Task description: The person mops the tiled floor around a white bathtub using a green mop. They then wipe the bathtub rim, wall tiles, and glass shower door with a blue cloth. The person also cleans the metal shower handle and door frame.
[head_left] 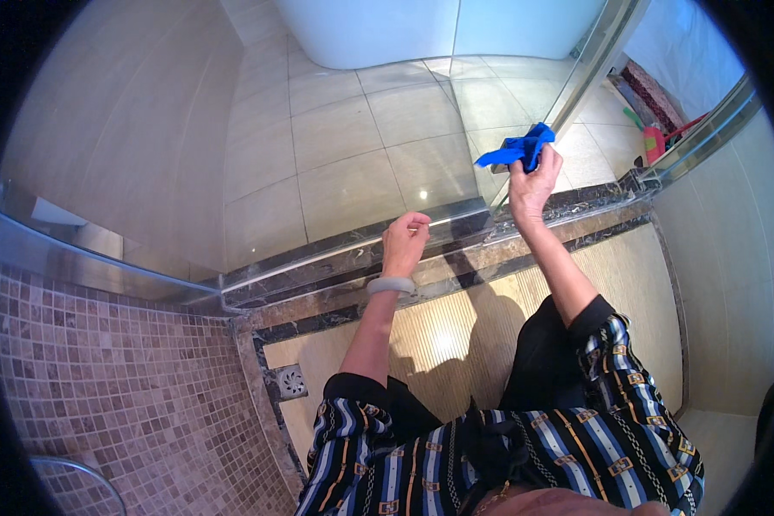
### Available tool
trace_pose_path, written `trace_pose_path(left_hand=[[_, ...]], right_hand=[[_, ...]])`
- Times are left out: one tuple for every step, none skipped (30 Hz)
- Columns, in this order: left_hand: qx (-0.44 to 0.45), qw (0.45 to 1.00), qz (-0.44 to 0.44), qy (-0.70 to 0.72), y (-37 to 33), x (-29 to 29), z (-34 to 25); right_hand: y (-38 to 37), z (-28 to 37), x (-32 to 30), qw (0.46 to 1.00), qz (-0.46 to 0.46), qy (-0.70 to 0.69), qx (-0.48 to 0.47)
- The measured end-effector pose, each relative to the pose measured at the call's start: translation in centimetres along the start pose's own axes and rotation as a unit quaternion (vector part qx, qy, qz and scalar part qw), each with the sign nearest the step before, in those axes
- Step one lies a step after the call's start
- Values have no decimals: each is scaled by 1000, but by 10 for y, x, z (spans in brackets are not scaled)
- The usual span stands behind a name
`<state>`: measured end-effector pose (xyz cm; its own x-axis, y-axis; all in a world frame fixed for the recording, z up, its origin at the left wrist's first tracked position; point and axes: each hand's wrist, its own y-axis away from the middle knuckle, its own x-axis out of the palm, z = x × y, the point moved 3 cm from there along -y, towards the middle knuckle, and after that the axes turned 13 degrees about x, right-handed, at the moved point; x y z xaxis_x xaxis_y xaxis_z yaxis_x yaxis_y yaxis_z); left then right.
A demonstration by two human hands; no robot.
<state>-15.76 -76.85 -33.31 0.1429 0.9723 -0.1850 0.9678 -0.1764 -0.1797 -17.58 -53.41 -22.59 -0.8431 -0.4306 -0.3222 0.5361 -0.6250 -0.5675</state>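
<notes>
My right hand (535,185) is closed around a crumpled blue cloth (519,148), which it presses beside the metal-framed edge of the glass door (568,99). A small metal fitting (499,169) shows partly beneath the cloth. Lower and to the left, my left hand (404,243) hovers by the dark marble threshold (318,267), its fingers curled inward and nothing visible in them. A pale grey band (392,285) circles the left wrist.
Behind the glass lie beige floor tiles (344,129) and a white bathtub (370,30). Mosaic tiles (138,378) cover the left side. A square floor drain (289,381) sits near the ribbed mat-like floor (443,335). A red and green object (654,142) stands at far right.
</notes>
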Motion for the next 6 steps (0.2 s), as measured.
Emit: trace_pose_path(left_hand=[[-2, 1000, -2, -2, 0, -1, -2], [-6, 1000, -5, -5, 3, -3, -2], [-5, 1000, -4, -5, 3, -4, -4], [-3, 1000, -3, -5, 2, -5, -5], [-1, 1000, -1, -4, 1, -4, -6], [-17, 999, 8, 26, 2, -3, -2]], right_hand=[[4, 4, 5, 1000, -7, 2, -12], [14, 8, 9, 997, 60, -8, -57], [26, 12, 9, 987, 127, -19, -101], [40, 3, 17, 971, 237, -10, -36], [52, -1, 23, 939, 342, 1, 28], [54, -2, 21, 957, 287, 3, 34]])
